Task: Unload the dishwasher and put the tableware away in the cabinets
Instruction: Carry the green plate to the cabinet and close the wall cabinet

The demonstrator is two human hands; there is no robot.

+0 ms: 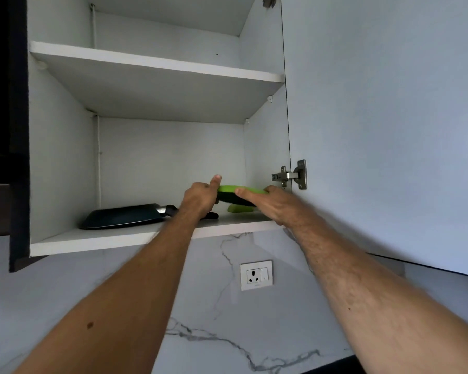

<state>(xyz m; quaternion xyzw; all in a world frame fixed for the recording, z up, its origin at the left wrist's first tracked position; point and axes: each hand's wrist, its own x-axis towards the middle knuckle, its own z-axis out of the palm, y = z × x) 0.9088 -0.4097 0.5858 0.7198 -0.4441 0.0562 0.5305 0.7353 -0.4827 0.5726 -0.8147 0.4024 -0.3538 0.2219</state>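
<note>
Both arms reach up into an open white wall cabinet [157, 238]. Between my hands is a green pan [229, 190] with a dark underside, held level just above the lower shelf at its right end. My left hand [200, 197] grips its left edge, thumb raised. My right hand [265, 202] holds its right edge with the thumb lying across the rim. A green part [237, 209] shows beneath it, close to the shelf. A black pan [122, 215] lies flat on the same shelf to the left, its handle running behind my left wrist.
The upper shelf [157, 64] holds nothing visible. The cabinet door [376, 130] stands open on the right, with a metal hinge [291, 175] close to my right hand. Below is a marble backsplash with a wall socket [256, 275]. A dark cabinet [0, 130] borders the left side.
</note>
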